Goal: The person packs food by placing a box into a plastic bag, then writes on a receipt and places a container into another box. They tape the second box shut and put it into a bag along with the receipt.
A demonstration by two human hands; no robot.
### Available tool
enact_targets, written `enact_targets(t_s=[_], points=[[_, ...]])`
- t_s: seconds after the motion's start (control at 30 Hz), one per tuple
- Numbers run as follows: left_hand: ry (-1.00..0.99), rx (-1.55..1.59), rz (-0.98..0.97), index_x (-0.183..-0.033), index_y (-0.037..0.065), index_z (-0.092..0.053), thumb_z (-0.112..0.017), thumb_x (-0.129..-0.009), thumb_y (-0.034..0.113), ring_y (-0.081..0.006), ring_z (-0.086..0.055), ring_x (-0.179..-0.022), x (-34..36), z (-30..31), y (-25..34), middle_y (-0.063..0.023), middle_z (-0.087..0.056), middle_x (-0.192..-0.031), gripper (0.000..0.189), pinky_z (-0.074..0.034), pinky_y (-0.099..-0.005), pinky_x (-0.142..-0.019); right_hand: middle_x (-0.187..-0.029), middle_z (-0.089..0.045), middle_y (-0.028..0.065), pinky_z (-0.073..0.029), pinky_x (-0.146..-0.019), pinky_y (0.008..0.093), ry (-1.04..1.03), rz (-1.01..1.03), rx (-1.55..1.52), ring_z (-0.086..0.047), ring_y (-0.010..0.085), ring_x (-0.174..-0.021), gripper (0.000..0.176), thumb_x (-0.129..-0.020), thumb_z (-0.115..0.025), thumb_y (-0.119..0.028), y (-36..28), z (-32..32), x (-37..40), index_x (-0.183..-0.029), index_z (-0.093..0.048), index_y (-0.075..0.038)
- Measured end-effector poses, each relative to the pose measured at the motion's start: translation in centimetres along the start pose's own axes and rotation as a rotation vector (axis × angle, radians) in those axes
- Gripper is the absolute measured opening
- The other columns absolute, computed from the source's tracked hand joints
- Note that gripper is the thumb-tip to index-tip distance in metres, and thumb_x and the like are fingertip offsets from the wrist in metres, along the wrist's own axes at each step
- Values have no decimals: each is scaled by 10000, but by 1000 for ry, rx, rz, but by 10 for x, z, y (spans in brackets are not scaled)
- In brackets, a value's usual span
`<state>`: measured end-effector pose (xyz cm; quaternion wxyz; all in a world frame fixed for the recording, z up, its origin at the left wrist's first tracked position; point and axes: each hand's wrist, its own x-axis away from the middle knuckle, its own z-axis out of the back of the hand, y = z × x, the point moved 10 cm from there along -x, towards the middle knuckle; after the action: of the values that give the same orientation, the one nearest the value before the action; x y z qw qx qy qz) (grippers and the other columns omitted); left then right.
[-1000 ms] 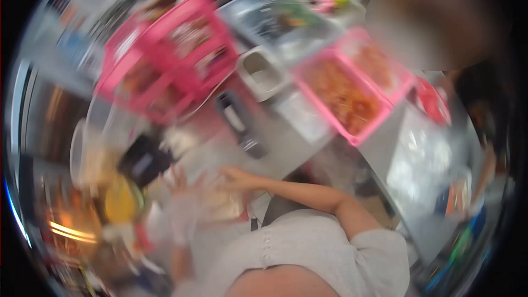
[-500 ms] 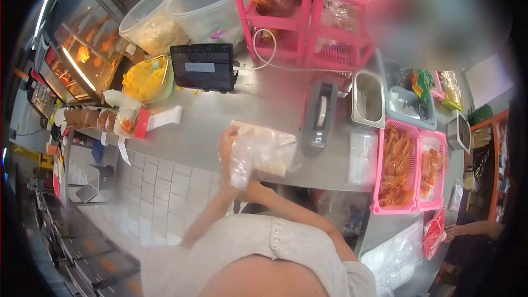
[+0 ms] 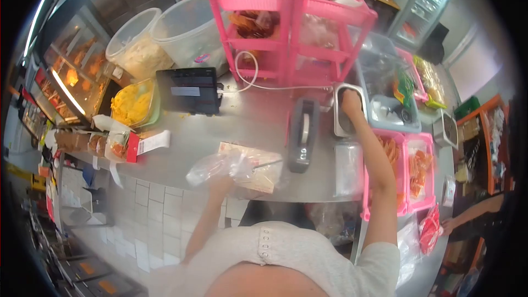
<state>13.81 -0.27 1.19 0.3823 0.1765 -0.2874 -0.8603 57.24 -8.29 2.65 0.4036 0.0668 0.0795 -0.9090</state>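
Observation:
At the table's front edge, my left hand grips a clear plastic bag, its fingers partly covered by the film. Under and beside the bag lies a flat, pale, printed packet or sheet with a thin dark stick-like thing across it. My right hand reaches down into a rectangular steel container; the fingers point inward and I cannot make out whether they hold anything. Left of that container stands a grey tape dispenser, and a stack of clear bags lies just in front of it.
Pink baskets with orange-brown bagged food sit at the right. A pink shelf rack, a tablet and a tub of yellow food stand behind. At far right, another person's hand is by a red bag.
My right hand has left the bag and moved right into the steel container. My left hand still has the bag, which now spreads out to the left. The view has shifted.

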Motion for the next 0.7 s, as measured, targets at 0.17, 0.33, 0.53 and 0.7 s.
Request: enact_targets(t_s=[0.17, 0.33, 0.53, 0.7], points=[[51, 131, 159, -1100, 51, -480, -585, -741, 225, -278, -446, -1062, 16, -55, -24, -149, -463, -1151, 413, -333, -408, -923, -993, -573, 188, -439, -775, 382, -123, 113, 108, -560, 324, -907, 274, -804, -449, -191, 17, -69, -23, -979, -557, -9], [515, 386, 72, -1008, 60, -519, -699, -583, 191, -326, -469, -948, 5, 25, 9, -160, -512, -1013, 480, -376, -417, -816, -937, -600, 174, -452, -729, 402, 118, 376, -197, -583, 326, -839, 240, -800, -484, -153, -6, 1, -3, -971, -573, -11], [66, 38, -1, -754, 44, -589, -683, -514, 130, -355, -542, -770, -40, 25, 29, -154, -584, -762, 272, -419, -425, -666, -758, -613, 169, -450, -607, 403, 401, 74, -507, -599, 307, -694, 372, -810, -508, -385, 32, 63, 13, -803, -570, -18], [-480, 161, -124, -765, 54, -629, -757, -545, 243, -239, -599, -664, -69, 14, 45, -101, -626, -717, 317, -454, -316, -597, -722, -596, 56, -427, -553, 204, 475, 272, -917, -537, 90, -633, 105, -843, -532, -123, -82, 151, 113, -865, -567, -26]])
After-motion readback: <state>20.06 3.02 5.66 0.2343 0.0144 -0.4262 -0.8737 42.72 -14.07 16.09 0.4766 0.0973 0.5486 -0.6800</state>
